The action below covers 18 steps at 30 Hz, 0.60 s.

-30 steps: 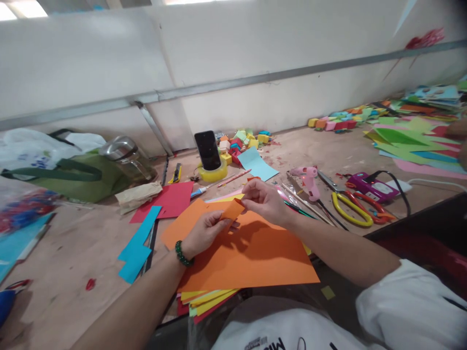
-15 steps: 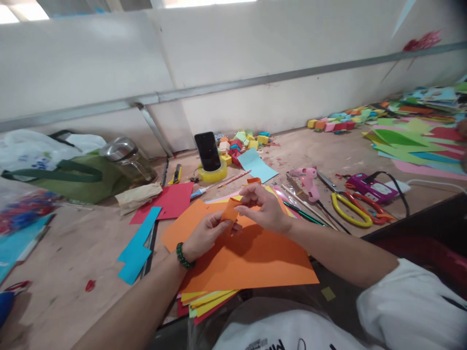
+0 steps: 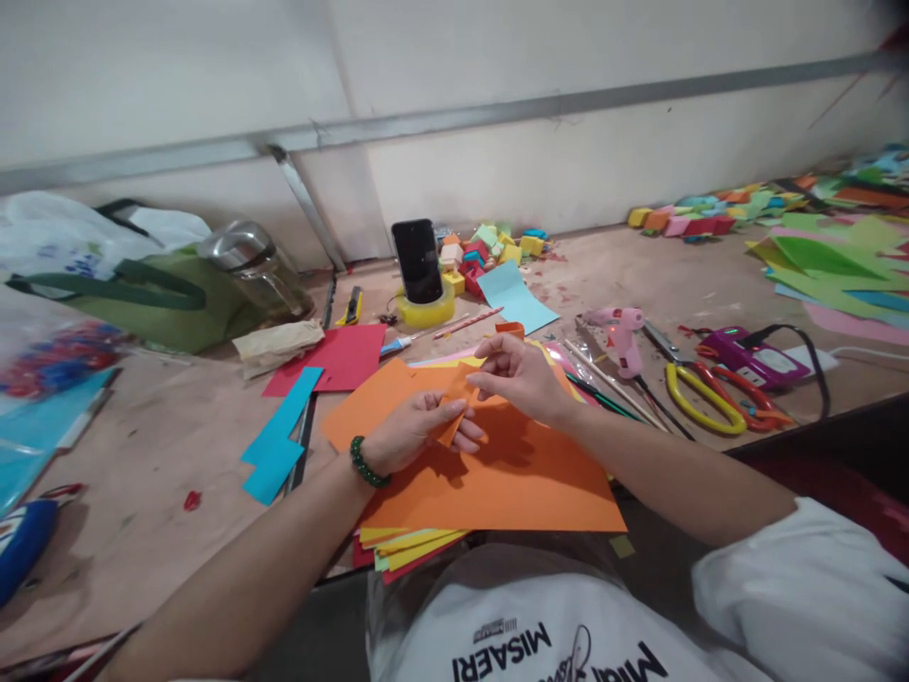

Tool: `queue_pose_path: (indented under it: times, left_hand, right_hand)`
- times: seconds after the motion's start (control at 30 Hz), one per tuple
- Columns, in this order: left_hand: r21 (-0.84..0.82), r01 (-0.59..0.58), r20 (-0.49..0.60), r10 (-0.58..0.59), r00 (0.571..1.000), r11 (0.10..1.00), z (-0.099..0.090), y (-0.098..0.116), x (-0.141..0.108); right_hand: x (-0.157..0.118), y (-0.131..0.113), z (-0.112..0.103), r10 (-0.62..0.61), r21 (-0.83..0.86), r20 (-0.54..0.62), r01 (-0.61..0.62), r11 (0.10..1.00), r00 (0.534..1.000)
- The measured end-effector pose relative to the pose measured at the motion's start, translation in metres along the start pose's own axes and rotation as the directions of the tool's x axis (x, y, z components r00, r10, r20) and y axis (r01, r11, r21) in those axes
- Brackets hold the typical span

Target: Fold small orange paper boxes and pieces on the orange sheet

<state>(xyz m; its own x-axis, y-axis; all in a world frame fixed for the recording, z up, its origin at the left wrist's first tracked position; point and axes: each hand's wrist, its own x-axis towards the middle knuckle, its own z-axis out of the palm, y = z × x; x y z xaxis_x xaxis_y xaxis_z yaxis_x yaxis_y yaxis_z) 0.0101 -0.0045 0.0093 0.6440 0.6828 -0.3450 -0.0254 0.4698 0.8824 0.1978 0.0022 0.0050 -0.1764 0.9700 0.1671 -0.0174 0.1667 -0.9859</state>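
Observation:
Between my two hands is a small strip of orange paper (image 3: 454, 403). My left hand (image 3: 418, 428) holds it, the thumb on top and the fingers beneath. Thumb and fingertips of my right hand (image 3: 522, 377) pinch its upper right edge. Both hands are above a large orange sheet (image 3: 532, 497), which lies on a stack of coloured papers (image 3: 412, 547) at the table's front edge. Just beyond my right hand rests another small folded orange piece (image 3: 509, 330). My left palm is mostly hidden.
A phone (image 3: 418, 260) stands in a tape roll (image 3: 426, 308). Small folded paper blocks (image 3: 472, 256) lie behind. To the right are a pink glue gun (image 3: 617, 336), yellow-handled scissors (image 3: 703, 398) and a purple power strip (image 3: 763, 355). Red paper (image 3: 351, 358) and blue strips (image 3: 276, 450) lie left.
The orange strip has turned in my hands, and now shows a narrower, slanted shape. My right fingertips have come closer to the left hand. The whole view has shifted slightly.

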Motion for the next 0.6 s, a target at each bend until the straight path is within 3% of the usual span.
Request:
queue_pose_path:
  times: [0.13, 0.27, 0.43, 0.6]
  left_hand:
    - [-0.014, 0.001, -0.005, -0.001, 1.0, 1.0, -0.001, -0.001, -0.001]
    - [0.095, -0.086, -0.01, 0.087, 0.996, 0.992, 0.001, -0.002, -0.002]
    - [0.285, -0.201, 0.01, 0.207, 0.978, 0.937, 0.003, -0.003, -0.002]
    - [0.378, -0.281, 0.025, 0.294, 0.955, 0.882, 0.005, 0.0, -0.003]
  right_hand:
    - [0.0, 0.001, 0.001, 0.002, 0.035, 0.018, -0.003, 0.999, 1.0]
    - [-0.007, -0.001, 0.005, -0.208, -0.066, -0.024, 0.206, 0.976, 0.978]
    - [-0.018, 0.0, 0.008, -0.548, -0.31, 0.008, 0.523, 0.794, 0.836]
    - [-0.022, 0.002, 0.008, -0.675, -0.402, 0.041, 0.631, 0.664, 0.736]
